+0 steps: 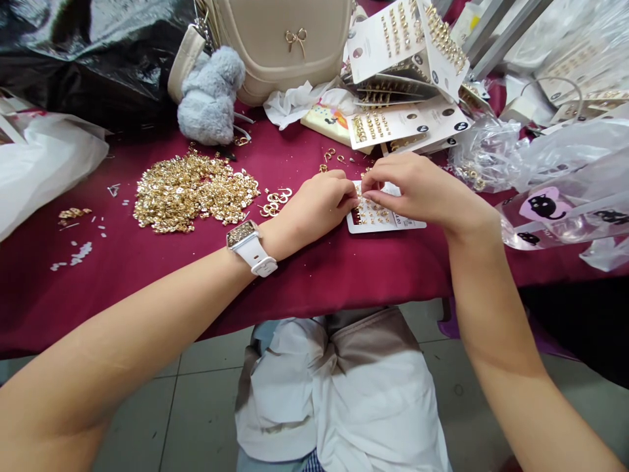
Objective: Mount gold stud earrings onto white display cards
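A white earring card (pixel 388 226) with rows of small gold earrings lies on the dark red tablecloth in front of me. My left hand (pixel 322 206), with a white-strapped watch on its wrist, has its fingers curled together at the card's left edge. Above the card's upper left part, my right hand (pixel 405 187) is bent down, thumb and forefinger pinched close to the left fingertips. Whatever tiny piece sits between the fingers is hidden. Left of my hands lies a heap of small gold earring backs (pixel 191 193), with several loose gold hoop earrings (pixel 276 202) beside it.
Behind my hands are stacked earring cards (pixel 413 121). A beige bag (pixel 295 49) with a grey plush charm (pixel 211 98) stands at the back. Clear plastic bags (pixel 570 190) lie right, black plastic (pixel 88 59) back left, and small clear bits (pixel 81 254) left.
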`<state>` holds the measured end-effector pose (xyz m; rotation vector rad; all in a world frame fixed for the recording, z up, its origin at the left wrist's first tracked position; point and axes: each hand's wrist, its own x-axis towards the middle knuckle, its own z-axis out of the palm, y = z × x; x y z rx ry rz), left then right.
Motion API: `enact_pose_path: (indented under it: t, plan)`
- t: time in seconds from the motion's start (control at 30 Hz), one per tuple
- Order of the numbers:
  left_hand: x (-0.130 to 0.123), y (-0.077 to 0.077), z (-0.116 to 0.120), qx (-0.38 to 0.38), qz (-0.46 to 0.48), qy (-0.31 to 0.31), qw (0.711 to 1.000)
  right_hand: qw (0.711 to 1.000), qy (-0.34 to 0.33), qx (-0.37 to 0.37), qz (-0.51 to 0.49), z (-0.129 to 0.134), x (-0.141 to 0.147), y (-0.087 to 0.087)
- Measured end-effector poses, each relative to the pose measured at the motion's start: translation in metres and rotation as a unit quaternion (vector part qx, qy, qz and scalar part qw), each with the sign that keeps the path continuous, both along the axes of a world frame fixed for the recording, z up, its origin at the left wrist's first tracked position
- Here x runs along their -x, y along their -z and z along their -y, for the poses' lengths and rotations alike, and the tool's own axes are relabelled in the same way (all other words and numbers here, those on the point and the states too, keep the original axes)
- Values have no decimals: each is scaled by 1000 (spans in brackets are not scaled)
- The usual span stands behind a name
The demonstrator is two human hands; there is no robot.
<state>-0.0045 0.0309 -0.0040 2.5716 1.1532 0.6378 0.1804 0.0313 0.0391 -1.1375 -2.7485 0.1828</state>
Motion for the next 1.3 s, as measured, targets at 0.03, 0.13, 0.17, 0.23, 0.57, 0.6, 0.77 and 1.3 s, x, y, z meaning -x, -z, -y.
enact_pose_path:
  t: [0.03, 0.13, 0.17, 0.23, 0.57, 0.6, 0.77, 1.3]
  plan:
    - [0, 0, 0, -3, 2, 1, 1000, 1000, 0, -2, -1, 0, 0, 0]
    - [0, 1, -1, -3, 3, 2, 1000, 1000, 3, -1, 0, 0, 1, -1]
    - [0, 1, -1, 1, 1, 1, 1000, 1000, 5, 1, 4, 1, 2, -2]
    - [-1, 0, 0, 7, -2, -1, 1000, 1000, 9, 6, 10, 1, 3, -3]
    - [-1, -3, 0, 20, -15, -9, 1000, 1000, 21, 18, 10, 1, 5, -3]
    - [-1, -3, 0, 22, -16, -8, 1000, 1000, 19, 15, 9, 1, 5, -3]
    - [-1, -3, 1, 26, -14, -9, 1000, 1000, 14, 10, 8, 1, 4, -3]
    - [-1, -3, 1, 28, -7, -8, 1000, 1000, 13, 12, 16, 2, 3, -5]
